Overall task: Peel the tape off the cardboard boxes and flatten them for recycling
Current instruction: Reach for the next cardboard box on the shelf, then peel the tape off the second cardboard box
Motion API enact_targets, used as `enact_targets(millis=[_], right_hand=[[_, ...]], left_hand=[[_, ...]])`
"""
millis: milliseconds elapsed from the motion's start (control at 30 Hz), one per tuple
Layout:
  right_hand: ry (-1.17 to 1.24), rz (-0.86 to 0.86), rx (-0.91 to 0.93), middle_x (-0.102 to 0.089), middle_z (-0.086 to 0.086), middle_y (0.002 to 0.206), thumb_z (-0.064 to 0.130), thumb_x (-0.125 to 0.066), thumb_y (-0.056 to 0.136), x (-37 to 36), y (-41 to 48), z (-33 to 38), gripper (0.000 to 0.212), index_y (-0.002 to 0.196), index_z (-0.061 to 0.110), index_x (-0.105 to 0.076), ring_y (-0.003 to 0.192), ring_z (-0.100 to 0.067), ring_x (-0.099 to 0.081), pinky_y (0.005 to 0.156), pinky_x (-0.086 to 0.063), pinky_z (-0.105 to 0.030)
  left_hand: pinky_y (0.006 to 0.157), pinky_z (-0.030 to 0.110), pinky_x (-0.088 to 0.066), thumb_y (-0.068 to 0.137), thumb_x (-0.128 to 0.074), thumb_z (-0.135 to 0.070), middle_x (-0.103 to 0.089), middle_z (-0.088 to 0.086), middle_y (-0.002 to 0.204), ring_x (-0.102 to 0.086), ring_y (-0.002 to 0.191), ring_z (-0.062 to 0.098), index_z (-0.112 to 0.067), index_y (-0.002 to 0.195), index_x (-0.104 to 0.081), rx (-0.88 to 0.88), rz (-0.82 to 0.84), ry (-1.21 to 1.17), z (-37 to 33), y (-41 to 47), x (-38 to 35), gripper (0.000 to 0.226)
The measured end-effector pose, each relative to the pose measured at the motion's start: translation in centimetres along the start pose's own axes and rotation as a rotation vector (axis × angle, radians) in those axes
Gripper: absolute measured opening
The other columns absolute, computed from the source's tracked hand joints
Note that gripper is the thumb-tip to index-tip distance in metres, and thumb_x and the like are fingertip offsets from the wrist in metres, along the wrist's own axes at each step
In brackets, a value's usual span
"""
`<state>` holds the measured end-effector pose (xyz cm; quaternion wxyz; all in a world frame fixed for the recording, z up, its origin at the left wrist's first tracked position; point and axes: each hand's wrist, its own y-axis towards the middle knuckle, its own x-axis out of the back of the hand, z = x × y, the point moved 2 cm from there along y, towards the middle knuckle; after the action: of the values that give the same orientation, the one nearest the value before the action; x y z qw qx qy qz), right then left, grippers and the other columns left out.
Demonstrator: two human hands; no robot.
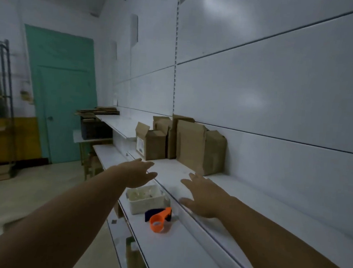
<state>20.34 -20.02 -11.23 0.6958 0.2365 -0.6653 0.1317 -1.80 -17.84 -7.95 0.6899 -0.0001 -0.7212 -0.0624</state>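
Brown cardboard boxes (200,146) stand upright at the back of the white metal shelf (261,195). My left hand (140,173) and right hand (204,197) hover over the shelf's front, fingers spread, empty. Boxes lie just ahead; right hand looks nearer.

A white tub (145,199) sits on the lower shelf (183,250), just beside an orange plastic tool (159,220) that lies against a dark blue item (150,214). Far left, a green door (62,95) stands near a metal rack (5,78).

cardboard boxes (179,142) | brown, clustered upright on white shelf (168,171) | front one: flaps open, white label | rest packed tight behind
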Motion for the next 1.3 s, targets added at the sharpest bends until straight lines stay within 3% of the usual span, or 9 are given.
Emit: enact_targets(millis=[300,400,467,567,633,767,933,1133,1300], right_hand=[[0.187,-0.15,-0.557,0.027,-0.012,0.153,0.06,-0.042,0.087,-2.9,9.3,-8.8,0.094,0.145,0.02,0.019,0.144,-0.034,-0.001,0.113,-0.015,-0.05],[0.387,-0.258,-0.709,0.015,-0.012,0.157,0.063,-0.049,0.083,-3.5,12.3,-9.9,0.102,0.146,0.017,0.017,0.144,-0.032,-0.004,0.112,-0.02,-0.045],[0.523,-0.376,-0.763,0.004,-0.01,0.158,0.057,-0.053,0.084,-4.9,13.4,-10.1,0.099,0.148,0.019,0.013,0.143,-0.03,-0.014,0.111,-0.024,-0.042],[0.634,-0.481,-0.75,-0.017,-0.001,0.156,0.06,-0.051,0.083,-6.8,14.0,-10.2,0.089,0.149,0.028,0.0,0.138,-0.022,-0.03,0.11,-0.033,-0.043],[0.679,-0.529,-0.738,-0.033,0.011,0.147,0.067,-0.05,0.079,-6.9,13.9,-10.4,0.085,0.147,0.035,-0.011,0.13,-0.012,-0.039,0.105,-0.037,-0.035],[0.745,-0.728,-0.792,-0.051,0.027,0.117,0.067,-0.047,0.072,-6.3,13.3,-10.4,0.053,0.121,0.05,-0.036,0.103,0.009,-0.053,0.083,-0.042,-0.015],[0.727,-0.907,-0.826,-0.05,0.033,0.102,0.047,-0.049,0.087,-5.1,13.0,-9.7,0.034,0.118,0.039,-0.038,0.082,0.025,-0.053,0.064,-0.041,0.002],[0.809,-1.061,-0.956,-0.058,0.022,0.091,0.053,-0.049,0.086,-0.8,10.3,-7.4,0.017,0.091,0.037,-0.048,0.081,0.002,-0.058,0.063,-0.044,-0.017],[1.295,-0.772,-1.051,-0.075,-0.005,0.08,0.057,-0.05,0.085,5.1,5.5,-4.9,0.044,0.095,0.017,-0.065,0.07,-0.022,-0.071,0.061,-0.056,-0.029]], left_hand=[[0.107,0.036,-0.035,0.091,-0.05,-0.041,-0.038,0.011,0.146,-0.04,0.131,0.027,-0.012,0.144,-0.025,-0.206,0.105,-0.163,-1.1,16.1,-3.7,0.066],[0.087,0.019,-0.045,0.095,-0.047,-0.025,-0.053,0.016,0.131,-0.051,0.118,0.031,-0.006,0.128,-0.049,-0.251,0.022,-0.571,-2.0,21.4,-4.9,0.038],[0.068,0.006,-0.044,0.097,-0.039,-0.012,-0.048,0.021,0.135,-0.047,0.122,0.036,0.002,0.133,-0.042,-0.203,-0.029,-0.881,-2.6,23.6,-6.0,0.038],[0.101,0.038,-0.044,0.087,-0.049,-0.012,-0.033,0.013,0.148,-0.038,0.131,0.032,-0.008,0.146,-0.017,-0.135,-0.118,-1.099,-3.3,26.4,-8.3,0.067],[0.103,0.05,-0.039,0.081,-0.056,-0.015,-0.035,0.012,0.144,-0.039,0.129,0.032,-0.01,0.144,-0.023,-0.137,-0.144,-1.163,-3.2,27.8,-9.0,0.071],[0.083,0.051,-0.052,0.077,-0.054,-0.008,-0.061,0.013,0.105,-0.06,0.093,0.03,-0.009,0.113,-0.057,-0.15,-0.134,-1.308,-2.3,29.1,-9.9,0.037],[0.086,0.041,-0.05,0.081,-0.055,-0.014,-0.051,0.004,0.118,-0.053,0.098,0.019,-0.022,0.122,-0.049,-0.308,-0.21,-1.365,-2.7,28.1,-9.1,0.043],[0.086,0.005,-0.042,0.08,-0.07,-0.016,-0.052,-0.03,0.11,-0.051,0.106,-0.012,-0.031,0.121,-0.049,-0.606,-0.469,-1.58,-2.1,22.7,-4.2,0.049],[0.09,0.026,-0.048,0.076,-0.064,-0.038,-0.053,-0.011,0.112,-0.052,0.109,0.008,-0.033,0.122,-0.049,-0.892,-0.613,-1.329,-2.8,18.7,5.1,0.048]])
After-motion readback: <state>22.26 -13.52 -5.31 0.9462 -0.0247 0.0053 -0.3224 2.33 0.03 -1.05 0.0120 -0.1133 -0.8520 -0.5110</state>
